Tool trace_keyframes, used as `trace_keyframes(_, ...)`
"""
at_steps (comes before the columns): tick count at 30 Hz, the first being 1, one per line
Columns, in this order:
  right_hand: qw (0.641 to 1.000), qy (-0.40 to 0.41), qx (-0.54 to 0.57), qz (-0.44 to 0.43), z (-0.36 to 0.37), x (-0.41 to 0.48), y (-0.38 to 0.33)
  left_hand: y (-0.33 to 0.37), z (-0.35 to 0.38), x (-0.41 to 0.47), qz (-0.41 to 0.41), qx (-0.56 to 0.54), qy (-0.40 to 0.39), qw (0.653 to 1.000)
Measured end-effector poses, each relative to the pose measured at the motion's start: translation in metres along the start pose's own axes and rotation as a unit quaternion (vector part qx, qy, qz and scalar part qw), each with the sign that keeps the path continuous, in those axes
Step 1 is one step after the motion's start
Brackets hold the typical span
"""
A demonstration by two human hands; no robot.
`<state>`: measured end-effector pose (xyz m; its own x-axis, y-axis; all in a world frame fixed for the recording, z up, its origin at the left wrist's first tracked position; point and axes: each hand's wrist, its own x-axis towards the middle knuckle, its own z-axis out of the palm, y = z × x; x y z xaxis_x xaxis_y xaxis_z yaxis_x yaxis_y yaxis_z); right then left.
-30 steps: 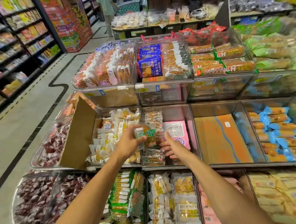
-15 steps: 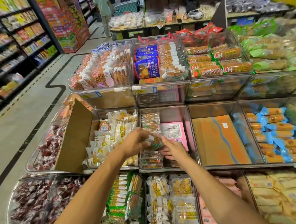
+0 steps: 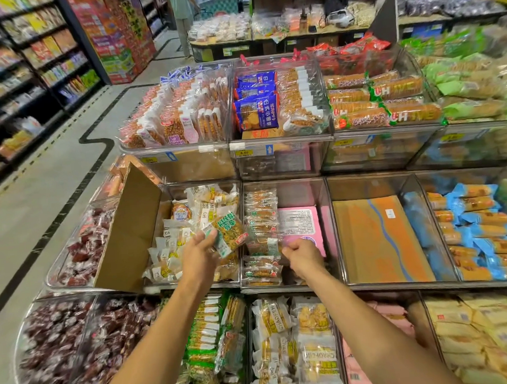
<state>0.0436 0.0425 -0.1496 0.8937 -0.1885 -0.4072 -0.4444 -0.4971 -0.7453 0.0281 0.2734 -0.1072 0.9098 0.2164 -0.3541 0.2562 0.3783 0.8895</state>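
Grey shop floor [image 3: 37,213] runs on the left. Over a clear bin [image 3: 169,287] of white packets [image 3: 173,257] lettered "CH", the left hand [image 3: 201,252] grips 1 green-labelled snack packet [image 3: 229,234]. The right hand [image 3: 303,254] is curled beside the packet stack [image 3: 262,221]; whether it holds anything is unclear.

The snack packet [image 3: 229,234] in the fingers [image 3: 200,240] of the left hand [image 3: 199,255] is thin, see-through plastic, shiny and crinkly. Just past the fingers, the bin [image 3: 302,193] is hard clear plastic, smooth and glossy. Left of the fingers stands a cardboard flap [image 3: 129,230], brown, dull and a bit rough. Right of the fingers lies a pink box [image 3: 301,221] of smooth card. Farther right is a sheet of orange cardboard [image 3: 376,243], not shiny at all. Far to the right, the blue packets [image 3: 482,215] are shiny plastic. Far left of the fingers, the floor [image 3: 37,207] is smooth and a little shiny.
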Motion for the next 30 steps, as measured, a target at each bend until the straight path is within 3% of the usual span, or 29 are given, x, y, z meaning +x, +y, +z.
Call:
trace_keyframes(2, 1.0, 0.025, 0.009, -0.005, 0.0, -0.003, -0.007, -0.013, 0.001, -0.003, -0.043, -0.017, -0.017, 0.999)
trace_keyframes(5, 0.995, 0.004, 0.094, 0.029, 0.0, 0.0, -0.014, -0.027, 0.001, -0.008, -0.076, -0.127, -0.038, 0.988)
trace_keyframes(9, 0.999, -0.039, 0.017, 0.0, 0.0, 0.003, -0.017, -0.033, -0.009, -0.006, -0.12, -0.261, -0.021, 0.958)
trace_keyframes(12, 0.999, -0.025, -0.027, -0.013, 0.007, 0.002, -0.012, -0.03, -0.008, -0.012, -0.144, -0.314, -0.018, 0.938)
trace_keyframes(17, 0.996, -0.076, 0.05, 0.025, 0.024, 0.004, -0.01, -0.032, -0.009, -0.011, -0.139, -0.285, -0.025, 0.948)
trace_keyframes(21, 0.998, -0.061, 0.016, 0.027, 0.033, 0.005, -0.007, -0.03, -0.007, -0.012, -0.14, -0.275, -0.028, 0.951)
trace_keyframes(25, 0.991, -0.053, 0.089, 0.087, 0.026, 0.016, 0.001, -0.031, -0.01, -0.008, -0.146, -0.259, -0.032, 0.954)
trace_keyframes(30, 0.996, -0.038, 0.031, 0.068, 0.031, 0.013, -0.005, -0.034, -0.009, -0.005, -0.141, -0.223, -0.042, 0.964)
